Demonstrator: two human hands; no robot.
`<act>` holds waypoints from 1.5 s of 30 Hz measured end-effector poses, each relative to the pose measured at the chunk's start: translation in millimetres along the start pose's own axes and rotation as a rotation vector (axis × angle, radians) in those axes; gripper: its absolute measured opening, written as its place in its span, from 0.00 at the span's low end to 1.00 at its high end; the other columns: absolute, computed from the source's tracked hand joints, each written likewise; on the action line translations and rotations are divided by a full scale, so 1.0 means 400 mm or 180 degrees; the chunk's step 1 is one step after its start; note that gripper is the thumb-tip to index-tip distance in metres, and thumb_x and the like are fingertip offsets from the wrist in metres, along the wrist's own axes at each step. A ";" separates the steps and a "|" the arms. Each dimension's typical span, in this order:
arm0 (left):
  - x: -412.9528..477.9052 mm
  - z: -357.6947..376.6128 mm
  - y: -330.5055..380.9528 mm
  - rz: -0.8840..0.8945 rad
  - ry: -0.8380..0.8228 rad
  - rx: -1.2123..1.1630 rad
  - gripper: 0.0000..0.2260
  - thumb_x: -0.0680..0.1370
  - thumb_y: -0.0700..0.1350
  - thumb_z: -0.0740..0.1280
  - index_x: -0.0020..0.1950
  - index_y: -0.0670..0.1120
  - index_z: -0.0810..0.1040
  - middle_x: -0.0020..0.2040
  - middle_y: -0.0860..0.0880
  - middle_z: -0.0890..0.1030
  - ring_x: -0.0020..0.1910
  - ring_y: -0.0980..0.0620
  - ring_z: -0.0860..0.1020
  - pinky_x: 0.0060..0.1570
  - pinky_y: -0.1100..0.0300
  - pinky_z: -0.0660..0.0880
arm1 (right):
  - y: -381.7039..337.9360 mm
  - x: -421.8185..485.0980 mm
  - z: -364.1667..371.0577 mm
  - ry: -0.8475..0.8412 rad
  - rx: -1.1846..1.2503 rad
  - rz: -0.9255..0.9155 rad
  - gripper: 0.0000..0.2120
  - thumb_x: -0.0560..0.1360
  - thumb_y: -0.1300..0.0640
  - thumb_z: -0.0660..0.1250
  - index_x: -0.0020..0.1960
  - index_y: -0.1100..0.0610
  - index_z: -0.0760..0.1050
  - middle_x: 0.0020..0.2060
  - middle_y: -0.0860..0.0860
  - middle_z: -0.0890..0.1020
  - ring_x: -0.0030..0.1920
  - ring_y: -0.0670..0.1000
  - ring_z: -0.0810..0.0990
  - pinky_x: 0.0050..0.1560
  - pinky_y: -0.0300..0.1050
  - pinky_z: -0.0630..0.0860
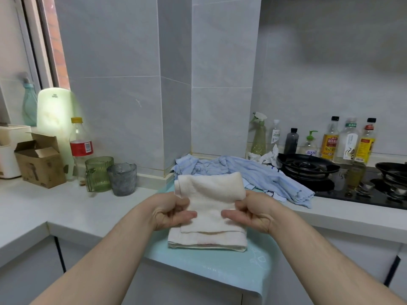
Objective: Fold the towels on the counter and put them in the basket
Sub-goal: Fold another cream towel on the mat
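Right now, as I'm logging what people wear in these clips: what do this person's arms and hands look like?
The left hand and right hand are bare, with no gloves. Both arms show no sleeves, watch or bracelet up to the picture's edge. No ring is visible.

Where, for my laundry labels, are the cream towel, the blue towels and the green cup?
cream towel (pixel 209 188), head view, raised fold.
blue towels (pixel 259 172), head view, heap's middle.
green cup (pixel 99 175), head view, ribbed wall.
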State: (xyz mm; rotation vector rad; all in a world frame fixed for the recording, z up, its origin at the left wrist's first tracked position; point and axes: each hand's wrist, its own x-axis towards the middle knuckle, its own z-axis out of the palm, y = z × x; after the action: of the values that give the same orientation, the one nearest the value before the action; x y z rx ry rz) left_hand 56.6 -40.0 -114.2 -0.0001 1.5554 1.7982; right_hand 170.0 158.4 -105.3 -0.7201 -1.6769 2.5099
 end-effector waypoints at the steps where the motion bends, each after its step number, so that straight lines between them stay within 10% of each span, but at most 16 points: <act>1: 0.000 -0.006 -0.006 0.0126 -0.0041 0.0040 0.04 0.81 0.33 0.61 0.53 0.40 0.72 0.43 0.42 0.77 0.32 0.40 0.84 0.29 0.48 0.81 | 0.011 -0.001 0.002 -0.0024 0.0030 -0.0055 0.18 0.78 0.76 0.52 0.54 0.60 0.74 0.55 0.61 0.74 0.53 0.67 0.81 0.37 0.59 0.82; 21: -0.022 -0.051 -0.110 0.1547 -0.0926 -0.0203 0.25 0.69 0.21 0.63 0.60 0.42 0.77 0.58 0.38 0.81 0.51 0.44 0.82 0.49 0.54 0.82 | 0.105 -0.012 -0.024 -0.0604 0.0962 -0.0736 0.18 0.75 0.77 0.52 0.54 0.65 0.76 0.54 0.67 0.79 0.56 0.66 0.79 0.49 0.60 0.81; 26: -0.020 -0.053 -0.119 0.1573 -0.0982 -0.0207 0.27 0.55 0.35 0.83 0.52 0.41 0.82 0.51 0.36 0.82 0.49 0.43 0.83 0.47 0.55 0.82 | 0.107 -0.012 -0.034 -0.0685 0.0747 -0.0810 0.18 0.76 0.75 0.57 0.59 0.61 0.77 0.55 0.62 0.81 0.57 0.62 0.81 0.54 0.57 0.80; 30: -0.010 -0.043 -0.111 0.1531 -0.0569 -0.0260 0.14 0.73 0.25 0.65 0.53 0.39 0.78 0.47 0.41 0.84 0.44 0.46 0.84 0.38 0.56 0.82 | 0.109 -0.008 -0.031 -0.0594 0.0632 -0.0861 0.14 0.75 0.74 0.60 0.57 0.64 0.75 0.55 0.64 0.80 0.56 0.62 0.80 0.51 0.56 0.81; 38: 0.001 -0.061 -0.105 0.1438 -0.0674 0.0218 0.18 0.66 0.19 0.65 0.36 0.42 0.80 0.63 0.45 0.78 0.59 0.45 0.80 0.50 0.55 0.80 | 0.113 -0.001 -0.032 -0.0672 0.1117 -0.0800 0.17 0.69 0.81 0.50 0.39 0.62 0.69 0.42 0.61 0.75 0.43 0.63 0.78 0.45 0.60 0.82; 45: -0.009 -0.027 -0.100 0.1679 -0.0036 0.1014 0.11 0.72 0.44 0.74 0.38 0.44 0.73 0.57 0.43 0.80 0.58 0.50 0.77 0.52 0.55 0.72 | 0.104 -0.003 -0.011 -0.0340 -0.0088 -0.0900 0.14 0.74 0.57 0.70 0.36 0.57 0.67 0.34 0.57 0.72 0.34 0.53 0.74 0.37 0.47 0.72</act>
State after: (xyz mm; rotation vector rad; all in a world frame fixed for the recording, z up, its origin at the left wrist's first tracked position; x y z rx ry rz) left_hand 75.0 -51.6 -149.4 0.6225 1.9433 1.8981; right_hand 182.0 144.5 -142.9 -0.3262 -1.7105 2.3681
